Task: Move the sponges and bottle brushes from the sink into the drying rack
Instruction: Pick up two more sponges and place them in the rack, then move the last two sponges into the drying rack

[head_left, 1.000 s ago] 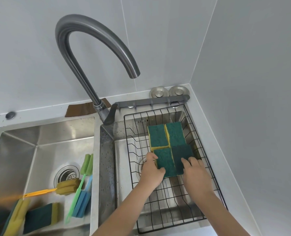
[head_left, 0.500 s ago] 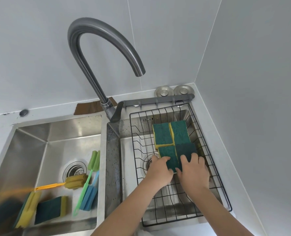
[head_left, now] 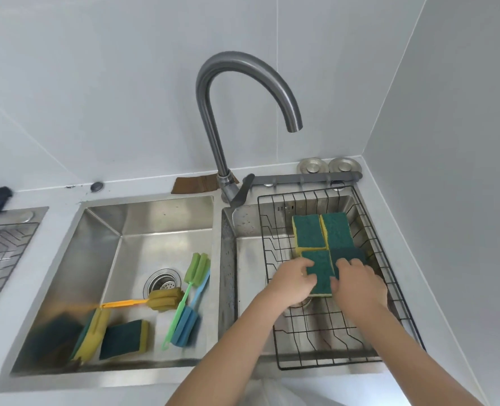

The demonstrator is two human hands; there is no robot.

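Placing step: left hand (head_left: 292, 281) and right hand (head_left: 357, 284) each pinch a green-topped sponge (head_left: 320, 269) flat into the wire drying rack (head_left: 345, 363) beside two already set; next, let go and reach into the left sink (head_left: 102, 253) for remaining sponges and bottle brushes (head_left: 190, 291).

Both hands, left (head_left: 294, 281) and right (head_left: 357, 284), extended forward, palms down, fingers curled.

Four green-and-yellow sponges (head_left: 322, 235) being lined up in the wire drying rack (head_left: 404, 306), near pair being pressed by left hand (head_left: 291, 281) and right hand (head_left: 357, 284), three bottle brushes (head_left: 184, 300) and more sponges (head_left: 124, 335) lying in the left sink basin (head_left: 96, 259).
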